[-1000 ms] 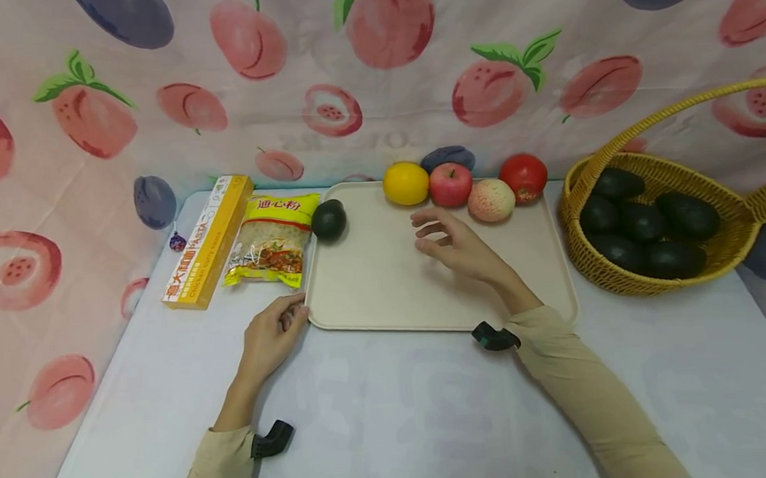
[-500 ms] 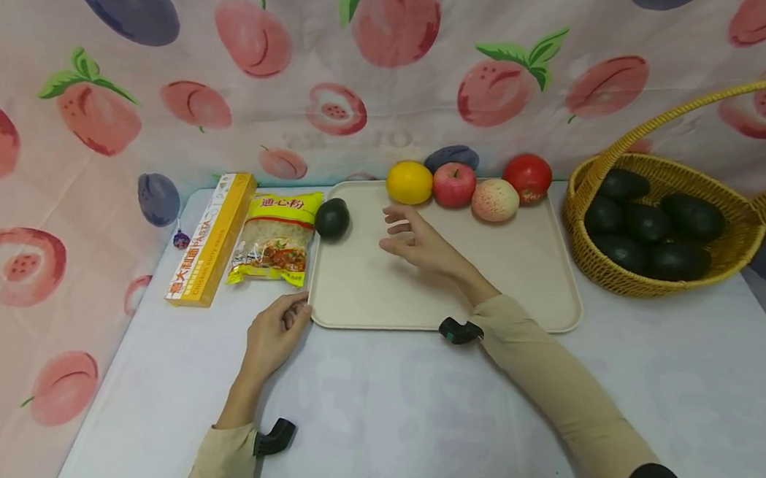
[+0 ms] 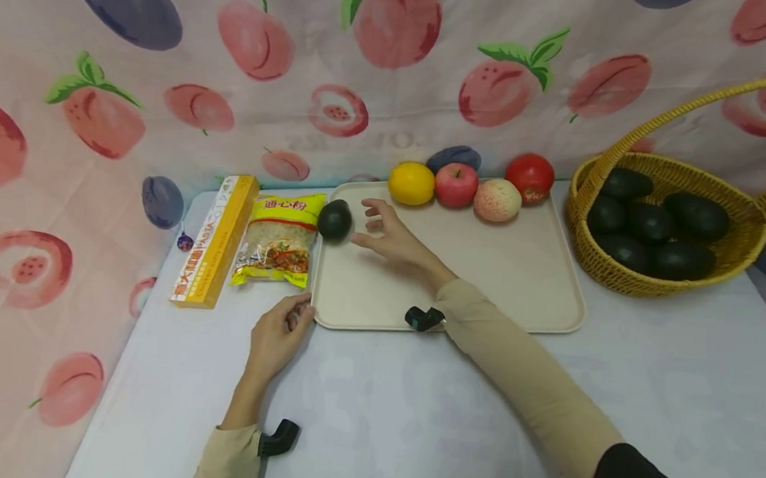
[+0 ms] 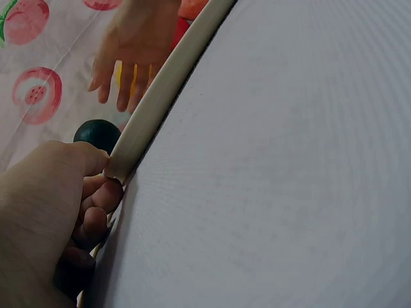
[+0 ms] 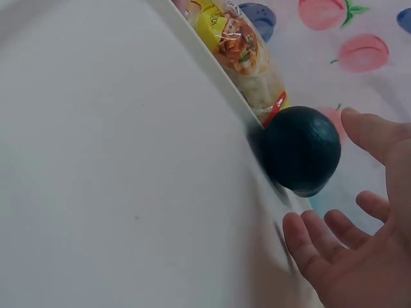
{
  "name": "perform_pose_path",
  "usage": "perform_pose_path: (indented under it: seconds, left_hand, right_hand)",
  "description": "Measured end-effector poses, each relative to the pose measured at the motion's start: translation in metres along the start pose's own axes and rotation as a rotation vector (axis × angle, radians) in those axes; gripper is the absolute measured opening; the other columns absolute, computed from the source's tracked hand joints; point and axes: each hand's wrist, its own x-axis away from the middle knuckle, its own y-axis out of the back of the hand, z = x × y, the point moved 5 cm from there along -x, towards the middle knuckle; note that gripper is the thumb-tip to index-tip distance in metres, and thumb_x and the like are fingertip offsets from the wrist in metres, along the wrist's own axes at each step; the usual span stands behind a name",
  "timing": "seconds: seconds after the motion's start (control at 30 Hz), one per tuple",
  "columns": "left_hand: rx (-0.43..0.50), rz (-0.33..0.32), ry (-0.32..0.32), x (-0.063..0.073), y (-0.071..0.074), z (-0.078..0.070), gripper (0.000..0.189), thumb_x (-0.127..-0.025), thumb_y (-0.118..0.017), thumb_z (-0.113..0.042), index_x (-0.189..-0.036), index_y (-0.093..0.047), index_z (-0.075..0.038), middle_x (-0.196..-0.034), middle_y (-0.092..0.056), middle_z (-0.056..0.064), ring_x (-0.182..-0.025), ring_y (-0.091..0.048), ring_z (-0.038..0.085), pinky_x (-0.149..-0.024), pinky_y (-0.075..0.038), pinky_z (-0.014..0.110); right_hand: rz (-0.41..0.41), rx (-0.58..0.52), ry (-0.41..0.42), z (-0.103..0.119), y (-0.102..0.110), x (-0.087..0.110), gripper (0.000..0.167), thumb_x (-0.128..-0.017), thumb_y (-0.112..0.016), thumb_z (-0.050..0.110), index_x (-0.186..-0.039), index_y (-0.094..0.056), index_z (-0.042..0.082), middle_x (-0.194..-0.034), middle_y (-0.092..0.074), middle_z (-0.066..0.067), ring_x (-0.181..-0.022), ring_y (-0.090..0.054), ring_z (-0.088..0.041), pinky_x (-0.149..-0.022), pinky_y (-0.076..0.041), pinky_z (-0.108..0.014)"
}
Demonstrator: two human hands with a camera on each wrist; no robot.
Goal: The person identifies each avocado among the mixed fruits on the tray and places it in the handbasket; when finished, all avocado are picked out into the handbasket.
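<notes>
At the left rim of the beige tray (image 3: pixel 419 295) sits a dark avocado (image 3: pixel 334 221), also seen in the right wrist view as a dark round avocado (image 5: pixel 300 151). My right hand (image 3: pixel 392 240) reaches over the tray just right of it, thumb and fingers spread around a gap. In the right wrist view the fingers (image 5: pixel 334 237) stand apart from the avocado. My left hand (image 3: pixel 280 337) is at the tray's front left corner. The left wrist view shows the thumb of my left hand (image 4: pixel 48 192) against the rim and the other fingers curled beneath it.
Left of the tray lie a yellow macaroni bag (image 3: pixel 279 239) and a pasta box (image 3: pixel 215 242). A lemon (image 3: pixel 411 183), an apple (image 3: pixel 456 185), a pale peach (image 3: pixel 497 200) and a tomato (image 3: pixel 530 178) line its back. A wicker basket (image 3: pixel 584 256) with several avocados (image 3: pixel 682 259) stands right.
My right hand has moved left across the tray, from below the apple to beside the avocado, still holding nothing. My left hand stays at the tray's corner.
</notes>
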Motion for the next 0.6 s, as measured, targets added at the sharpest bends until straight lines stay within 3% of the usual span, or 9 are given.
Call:
perform_pose_path:
  seconds: [0.17,0.33,0.6]
  left_hand:
    - [0.003,0.006,-0.007,0.001,-0.001,0.000,0.028,-0.092,-0.061,-0.030,-0.115,-0.066,-0.017,-0.077,-0.057,-0.005,-0.064,-0.047,0.009,-0.054,-0.035,0.024]
    - [0.010,0.009,-0.003,0.000,-0.003,-0.001,0.028,-0.092,-0.061,-0.031,-0.116,-0.066,-0.017,-0.079,-0.058,-0.005,-0.065,-0.047,0.009,-0.055,-0.035,0.024]
    - [-0.012,0.003,0.002,-0.001,0.000,0.000,0.028,-0.091,-0.061,-0.030,-0.115,-0.066,-0.017,-0.077,-0.057,-0.005,-0.064,-0.047,0.010,-0.055,-0.035,0.025]
  right_hand:
    - [-0.025,0.020,-0.056,-0.006,-0.004,-0.010,0.078,-0.086,-0.068,0.037,-0.147,-0.023,0.017,-0.143,-0.035,-0.013,-0.128,-0.045,-0.027,-0.103,-0.040,-0.043]
    - [-0.045,0.077,-0.083,-0.008,-0.007,-0.018,0.087,-0.082,-0.069,0.045,-0.148,-0.019,0.019,-0.145,-0.031,-0.011,-0.133,-0.037,-0.025,-0.108,-0.034,-0.043]
    - [0.001,0.109,-0.053,-0.003,-0.021,-0.029,0.101,-0.079,-0.071,0.048,-0.152,-0.005,0.024,-0.153,-0.019,-0.010,-0.140,-0.026,-0.027,-0.111,-0.028,-0.047]
